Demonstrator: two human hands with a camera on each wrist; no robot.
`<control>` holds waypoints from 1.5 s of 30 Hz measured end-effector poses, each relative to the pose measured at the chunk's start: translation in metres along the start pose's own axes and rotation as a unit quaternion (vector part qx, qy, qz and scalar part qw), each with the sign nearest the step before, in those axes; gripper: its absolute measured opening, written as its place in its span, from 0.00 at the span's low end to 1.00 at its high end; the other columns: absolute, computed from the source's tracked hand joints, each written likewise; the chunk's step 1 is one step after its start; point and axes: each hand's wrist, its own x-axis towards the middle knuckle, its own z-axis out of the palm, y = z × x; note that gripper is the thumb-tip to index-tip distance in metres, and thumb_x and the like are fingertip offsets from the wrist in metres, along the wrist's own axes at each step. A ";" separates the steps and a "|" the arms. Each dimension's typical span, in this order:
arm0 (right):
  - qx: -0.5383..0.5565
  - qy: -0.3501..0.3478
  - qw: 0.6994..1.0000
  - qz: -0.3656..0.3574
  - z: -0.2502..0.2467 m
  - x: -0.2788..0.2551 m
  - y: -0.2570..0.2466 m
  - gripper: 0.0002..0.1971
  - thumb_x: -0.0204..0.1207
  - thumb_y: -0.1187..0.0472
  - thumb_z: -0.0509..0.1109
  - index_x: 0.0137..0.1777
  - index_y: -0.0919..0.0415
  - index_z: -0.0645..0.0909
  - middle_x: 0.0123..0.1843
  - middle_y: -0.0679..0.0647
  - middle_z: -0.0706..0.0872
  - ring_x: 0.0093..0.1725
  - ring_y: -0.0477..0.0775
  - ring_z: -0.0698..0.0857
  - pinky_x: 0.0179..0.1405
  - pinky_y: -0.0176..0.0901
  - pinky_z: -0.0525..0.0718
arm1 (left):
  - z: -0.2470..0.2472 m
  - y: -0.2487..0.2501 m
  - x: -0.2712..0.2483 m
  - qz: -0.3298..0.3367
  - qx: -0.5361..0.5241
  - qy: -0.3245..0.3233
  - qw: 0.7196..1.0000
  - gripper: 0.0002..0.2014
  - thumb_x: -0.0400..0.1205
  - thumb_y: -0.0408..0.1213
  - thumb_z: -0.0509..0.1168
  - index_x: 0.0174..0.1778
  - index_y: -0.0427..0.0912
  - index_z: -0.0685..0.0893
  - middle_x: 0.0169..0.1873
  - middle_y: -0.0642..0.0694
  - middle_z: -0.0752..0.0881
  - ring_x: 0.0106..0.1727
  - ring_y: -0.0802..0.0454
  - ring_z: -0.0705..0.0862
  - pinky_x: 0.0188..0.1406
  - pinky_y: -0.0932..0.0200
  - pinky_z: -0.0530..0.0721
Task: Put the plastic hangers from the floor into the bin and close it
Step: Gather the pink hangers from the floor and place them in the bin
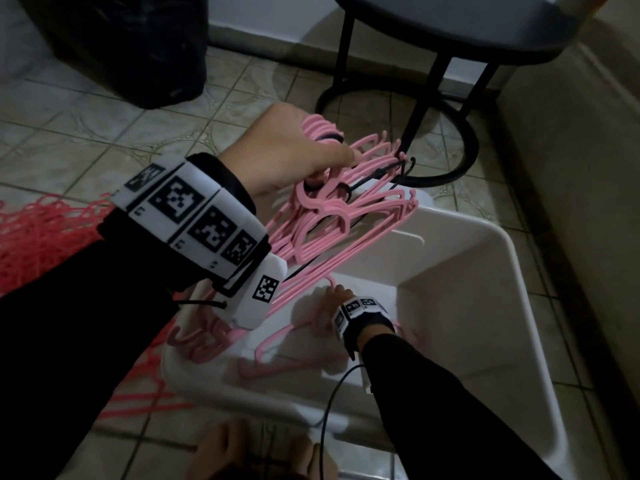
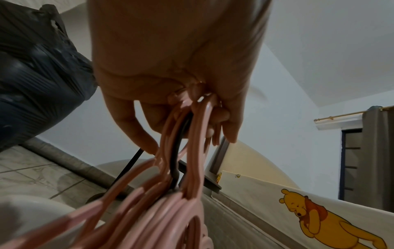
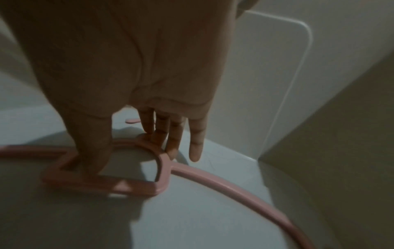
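Observation:
My left hand [image 1: 329, 147] grips a thick bundle of pink plastic hangers [image 1: 332, 216] by their hooks and holds it above the far left corner of the white bin [image 1: 519, 271]. In the left wrist view the curled fingers [image 2: 215, 116] wrap the hooks of the bundle [image 2: 162, 193], with one black hanger [image 2: 177, 151] among them. My right hand [image 1: 332, 299] reaches down inside the bin. Its straight fingers [image 3: 170, 144] and thumb rest on a single pink hanger [image 3: 224, 182] lying flat on the bin floor [image 3: 192, 219]. A few more pink hangers [image 1: 204, 337] hang over the bin's left rim.
A heap of red hangers [image 1: 38, 233] lies on the tiled floor to the left of the bin. A black plastic bag [image 1: 131, 46] stands at the back left. A round stool [image 1: 450, 26] with black legs and ring base stands behind the bin. A bed side [image 1: 571, 168] runs along the right.

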 end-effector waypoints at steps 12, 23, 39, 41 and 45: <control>-0.055 0.100 0.990 -0.088 -0.067 -0.044 0.010 0.11 0.77 0.68 0.64 0.58 0.66 0.80 0.58 0.67 0.84 0.57 0.66 0.83 0.53 0.51 0.81 | 0.002 0.002 -0.001 0.020 -0.003 -0.024 1.000 0.30 0.71 0.51 0.76 0.46 0.22 0.82 0.34 0.31 0.84 0.31 0.49 0.79 0.34 0.56 0.77; 0.178 0.262 0.936 -0.153 -0.106 -0.150 0.035 0.03 0.69 0.67 0.76 0.42 0.64 0.89 0.43 0.58 0.91 0.40 0.50 0.86 0.42 0.30 0.80 | -0.025 0.043 -0.009 0.067 0.018 0.035 0.997 0.30 0.76 0.55 0.71 0.42 0.22 0.85 0.36 0.29 0.88 0.31 0.46 0.81 0.35 0.58 0.78; 0.134 0.486 0.828 -0.244 -0.178 -0.212 -0.008 0.10 0.67 0.63 0.79 0.46 0.64 0.85 0.45 0.53 0.78 0.38 0.46 0.76 0.39 0.27 0.74 | 0.009 0.045 -0.025 0.035 0.051 -0.188 0.980 0.23 0.70 0.56 0.75 0.37 0.37 0.83 0.26 0.48 0.83 0.25 0.58 0.80 0.25 0.67 0.78; 0.218 0.506 0.799 -0.241 -0.173 -0.212 -0.007 0.14 0.65 0.68 0.80 0.40 0.61 0.75 0.40 0.50 0.77 0.32 0.41 0.75 0.33 0.25 0.74 | 0.008 0.044 -0.027 0.046 0.081 -0.199 0.976 0.17 0.72 0.44 0.77 0.41 0.31 0.85 0.29 0.44 0.85 0.26 0.59 0.81 0.28 0.67 0.79; 0.277 0.459 0.807 -0.247 -0.167 -0.209 0.001 0.22 0.63 0.69 0.81 0.46 0.54 0.70 0.48 0.50 0.81 0.39 0.41 0.83 0.34 0.28 0.79 | 0.010 0.043 -0.030 0.043 0.102 -0.167 0.980 0.10 0.76 0.32 0.72 0.43 0.26 0.83 0.29 0.44 0.83 0.21 0.60 0.77 0.21 0.70 0.74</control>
